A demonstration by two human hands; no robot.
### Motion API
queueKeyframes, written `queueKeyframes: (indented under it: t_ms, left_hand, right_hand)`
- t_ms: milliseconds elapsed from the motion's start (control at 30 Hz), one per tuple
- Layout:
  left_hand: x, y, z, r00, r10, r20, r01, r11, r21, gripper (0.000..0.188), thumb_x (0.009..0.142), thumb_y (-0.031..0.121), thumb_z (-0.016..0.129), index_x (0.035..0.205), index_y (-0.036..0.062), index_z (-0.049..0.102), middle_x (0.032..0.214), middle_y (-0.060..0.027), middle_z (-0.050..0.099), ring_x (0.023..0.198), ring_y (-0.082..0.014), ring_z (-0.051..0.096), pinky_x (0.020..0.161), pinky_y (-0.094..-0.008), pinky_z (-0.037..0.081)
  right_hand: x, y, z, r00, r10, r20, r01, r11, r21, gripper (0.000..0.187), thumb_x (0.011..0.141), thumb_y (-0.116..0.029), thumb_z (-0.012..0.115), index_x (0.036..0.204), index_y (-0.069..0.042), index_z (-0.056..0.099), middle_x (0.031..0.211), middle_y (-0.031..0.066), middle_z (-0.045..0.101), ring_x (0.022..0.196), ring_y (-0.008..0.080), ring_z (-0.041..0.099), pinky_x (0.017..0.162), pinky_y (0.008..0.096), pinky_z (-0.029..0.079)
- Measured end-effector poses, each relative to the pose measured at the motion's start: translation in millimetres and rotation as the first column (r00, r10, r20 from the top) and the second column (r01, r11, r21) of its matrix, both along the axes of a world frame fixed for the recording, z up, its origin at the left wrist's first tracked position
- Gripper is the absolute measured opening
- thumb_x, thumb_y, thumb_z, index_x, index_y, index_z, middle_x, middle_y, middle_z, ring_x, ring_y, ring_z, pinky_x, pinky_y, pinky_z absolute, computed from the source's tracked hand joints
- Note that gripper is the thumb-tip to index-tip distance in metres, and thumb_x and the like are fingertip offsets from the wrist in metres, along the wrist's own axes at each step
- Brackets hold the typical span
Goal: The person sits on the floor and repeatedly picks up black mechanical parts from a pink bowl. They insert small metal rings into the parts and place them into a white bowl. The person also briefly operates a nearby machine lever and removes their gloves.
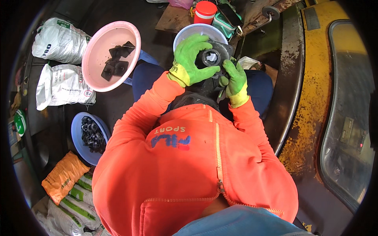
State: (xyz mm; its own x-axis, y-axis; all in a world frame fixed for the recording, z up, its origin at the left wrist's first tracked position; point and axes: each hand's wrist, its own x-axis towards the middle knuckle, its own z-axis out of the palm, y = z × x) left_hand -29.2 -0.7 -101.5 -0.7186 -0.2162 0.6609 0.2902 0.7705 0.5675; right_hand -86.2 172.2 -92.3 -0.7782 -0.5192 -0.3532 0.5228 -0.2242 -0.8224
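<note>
Both my hands wear green gloves with yellow cuffs and are raised in front of my chest. My left hand (192, 59) curves its fingers and thumb around a black plastic part (211, 58) with a round collar and a light centre. From the other side my right hand (235, 78) grips the edge of the same part, its thumb pressed near the collar. The part's underside is hidden. Behind it stands a pale blue basket (200, 29), partly covered by the left glove. Similar black square pieces (114, 67) lie in a pink basin (87, 59) to the left.
A blue basin (75, 135) full of small black parts stands at my left. White sacks (59, 41) and an orange sack (65, 175) lie beyond it. A red-and-white jug (204, 12) and a teal basket (225, 25) stand ahead. Rusty yellow machinery (311, 98) lines the right.
</note>
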Motion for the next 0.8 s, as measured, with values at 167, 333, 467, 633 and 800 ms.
queueKeyframes:
  t_ms: [167, 333, 467, 633, 800]
  left_hand:
    - [3.4, 5.4, 26.8, 0.969, -0.231, -0.085, 0.244, 0.858, 0.451, 0.057, 0.061, 0.017, 0.087, 0.11, 0.0056, 0.062, 0.126, -0.0149, 0.058, 0.118, -0.0286, 0.054, 0.1, -0.039, 0.043]
    - [9.0, -3.3, 38.6, 0.92, -0.332, -0.21, 0.393, 0.797, 0.459, 0.05, 0.06, 0.016, 0.086, 0.104, 0.0055, 0.063, 0.115, -0.0115, 0.063, 0.114, -0.0306, 0.057, 0.098, -0.0414, 0.045]
    - [9.5, 9.1, 43.2, 0.876, -0.437, -0.205, 0.483, 0.783, 0.392, 0.05, 0.061, 0.016, 0.085, 0.104, 0.0056, 0.063, 0.117, -0.0131, 0.063, 0.118, -0.0346, 0.055, 0.101, -0.0441, 0.042]
    - [13.6, 29.6, 47.4, 0.874, -0.448, -0.19, 0.486, 0.787, 0.379, 0.052, 0.06, 0.018, 0.086, 0.106, 0.0063, 0.063, 0.118, -0.0134, 0.063, 0.121, -0.0367, 0.053, 0.102, -0.0449, 0.042]
    - [16.4, 29.1, 53.7, 0.878, -0.445, -0.174, 0.478, 0.81, 0.34, 0.05, 0.062, 0.017, 0.085, 0.105, 0.0065, 0.063, 0.118, -0.0127, 0.063, 0.118, -0.0359, 0.055, 0.099, -0.0449, 0.044]
  right_hand:
    - [21.7, -9.3, 10.6, 0.997, 0.027, -0.07, -0.036, 0.992, -0.122, 0.025, 0.094, -0.026, 0.057, 0.11, -0.006, 0.054, 0.078, 0.0016, 0.056, 0.051, 0.0091, 0.045, 0.046, 0.0239, 0.036]
    - [21.4, 1.7, 9.7, 0.964, 0.253, -0.077, -0.253, 0.967, 0.015, 0.048, 0.096, -0.049, 0.048, 0.117, -0.007, 0.055, 0.08, -0.0002, 0.058, 0.05, 0.0098, 0.045, 0.047, 0.0238, 0.036]
    - [27.1, 3.7, 4.0, 0.931, 0.209, -0.3, -0.265, 0.95, -0.163, 0.06, 0.094, -0.048, 0.052, 0.135, -0.005, 0.043, 0.115, 0.0075, 0.056, 0.098, 0.0185, 0.057, 0.083, 0.0317, 0.048]
    - [28.6, -7.5, 5.1, 0.966, 0.14, -0.217, -0.238, 0.813, -0.531, 0.053, 0.096, -0.034, 0.048, 0.14, -0.006, 0.036, 0.135, 0.0101, 0.045, 0.127, 0.0239, 0.045, 0.105, 0.0381, 0.04]
    - [30.1, -8.4, 31.9, 0.876, 0.084, -0.476, -0.21, 0.953, -0.219, 0.044, 0.085, -0.019, 0.062, 0.125, -0.005, 0.052, 0.119, 0.0068, 0.059, 0.107, 0.0208, 0.06, 0.09, 0.0335, 0.05]
